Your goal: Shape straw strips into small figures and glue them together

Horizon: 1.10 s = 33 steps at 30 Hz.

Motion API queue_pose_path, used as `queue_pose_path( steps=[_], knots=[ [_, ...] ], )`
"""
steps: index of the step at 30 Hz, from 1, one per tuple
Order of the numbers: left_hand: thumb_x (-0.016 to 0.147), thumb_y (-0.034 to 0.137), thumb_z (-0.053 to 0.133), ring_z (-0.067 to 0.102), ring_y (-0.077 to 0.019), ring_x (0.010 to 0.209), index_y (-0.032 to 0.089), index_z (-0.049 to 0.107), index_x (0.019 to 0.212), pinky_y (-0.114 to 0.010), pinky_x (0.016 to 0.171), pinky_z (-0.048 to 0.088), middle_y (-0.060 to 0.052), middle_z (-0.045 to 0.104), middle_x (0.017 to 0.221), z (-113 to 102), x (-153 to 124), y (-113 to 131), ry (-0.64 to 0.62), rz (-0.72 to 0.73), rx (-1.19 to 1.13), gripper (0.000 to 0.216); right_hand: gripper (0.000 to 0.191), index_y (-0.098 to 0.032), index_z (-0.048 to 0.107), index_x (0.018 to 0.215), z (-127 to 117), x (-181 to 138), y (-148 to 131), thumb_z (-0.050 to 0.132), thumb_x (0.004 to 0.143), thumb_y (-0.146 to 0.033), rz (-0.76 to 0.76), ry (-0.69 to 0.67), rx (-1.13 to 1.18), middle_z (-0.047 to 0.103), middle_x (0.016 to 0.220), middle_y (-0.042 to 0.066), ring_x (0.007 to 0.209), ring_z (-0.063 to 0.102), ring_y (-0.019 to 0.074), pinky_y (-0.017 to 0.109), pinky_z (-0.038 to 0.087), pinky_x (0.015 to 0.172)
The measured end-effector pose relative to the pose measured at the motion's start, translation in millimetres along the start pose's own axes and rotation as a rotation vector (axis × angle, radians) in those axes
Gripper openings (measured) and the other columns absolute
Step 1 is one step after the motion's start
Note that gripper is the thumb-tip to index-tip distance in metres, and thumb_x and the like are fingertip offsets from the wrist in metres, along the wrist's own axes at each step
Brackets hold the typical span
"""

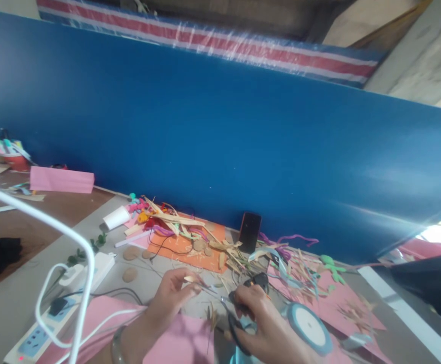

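1. Lower left of the frame: a white cable (90,263) loops above a power strip (36,341). Keep the left forearm clear of the loop so that it cannot drag on the work.

2. Bottom center: the left hand (171,298) is raised above a pink sheet (182,341). Its thumb and index finger are together, clamped on a small pale piece (190,278), which projects beyond the fingertips. Hold only the end; leave the working edge exposed.

3. Right of that grip: scissors (235,331) point toward the left hand. Thin dark lines bridge the gap; whether these are blades or stem cannot be told, nor whether the blades are parted. The step in hand appears to be trimming. Rotate the piece rather than the scissors, take short cuts, and keep the left fingertips outside the blade line.

4. Lower center-right: the right hand (260,313) has its fingers closed around the 2 black handles. Steady the wrist before each cut.

5. Lower right: a blue-rimmed roll (309,328) lies just beside the right wrist. Allow elbow room to avoid knocking it.
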State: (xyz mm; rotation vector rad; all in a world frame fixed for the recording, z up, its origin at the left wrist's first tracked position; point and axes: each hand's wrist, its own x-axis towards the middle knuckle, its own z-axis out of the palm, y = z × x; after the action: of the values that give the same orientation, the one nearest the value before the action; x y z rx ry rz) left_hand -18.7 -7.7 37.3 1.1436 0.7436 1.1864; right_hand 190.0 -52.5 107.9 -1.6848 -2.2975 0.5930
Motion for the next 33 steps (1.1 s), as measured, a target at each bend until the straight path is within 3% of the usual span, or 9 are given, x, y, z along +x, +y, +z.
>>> queue_pose_path(
  steps=[4,12,22,33],
  knots=[
    [0.070,0.023,0.067,0.060,-0.0189,0.070,0.014,0.075,0.074,-0.026,0.066,0.043,-0.007,0.071,0.072,0.1,-1.6,4.4,-0.093,0.019,0.005,0.013,0.016,-0.021,0.044,0.069,-4.8,0.6,-4.4,0.055,0.062,-0.012,-0.046,0.008,-0.060,0.054,0.072,0.000,0.075,0.045,0.0181,0.027,0.034,0.065],
    [0.069,0.027,0.071,0.057,-0.0167,0.066,0.014,0.074,0.074,-0.025,0.062,0.042,-0.005,0.068,0.069,1.1,-4.9,4.2,-0.097,-0.011,-0.005,0.014,0.016,-0.022,0.046,0.069,-7.1,3.2,-7.6,0.056,0.060,-0.013,-0.057,0.007,-0.072,0.055,0.072,-0.001,0.072,0.043,0.0174,0.028,0.033,0.067],
    [0.068,0.020,0.071,0.060,-0.0176,0.072,0.015,0.072,0.072,-0.024,0.066,0.042,-0.004,0.068,0.073,0.7,-6.9,6.6,-0.131,-0.025,-0.022,0.007,0.016,-0.021,0.042,0.062,-6.6,2.9,-6.5,0.056,0.060,-0.012,-0.013,-0.047,-0.014,0.052,0.064,-0.002,0.071,0.044,0.0166,0.026,0.031,0.064],
    [0.071,0.029,0.071,0.048,-0.0141,0.061,0.014,0.066,0.067,-0.025,0.061,0.036,0.000,0.055,0.060,0.8,-4.1,13.3,-0.219,-0.011,0.028,0.016,0.020,-0.020,0.041,0.058,-5.3,3.0,-0.5,0.059,0.059,-0.011,0.004,-0.065,0.074,0.049,0.062,-0.004,0.068,0.042,0.0150,0.025,0.032,0.063]
  ],
)
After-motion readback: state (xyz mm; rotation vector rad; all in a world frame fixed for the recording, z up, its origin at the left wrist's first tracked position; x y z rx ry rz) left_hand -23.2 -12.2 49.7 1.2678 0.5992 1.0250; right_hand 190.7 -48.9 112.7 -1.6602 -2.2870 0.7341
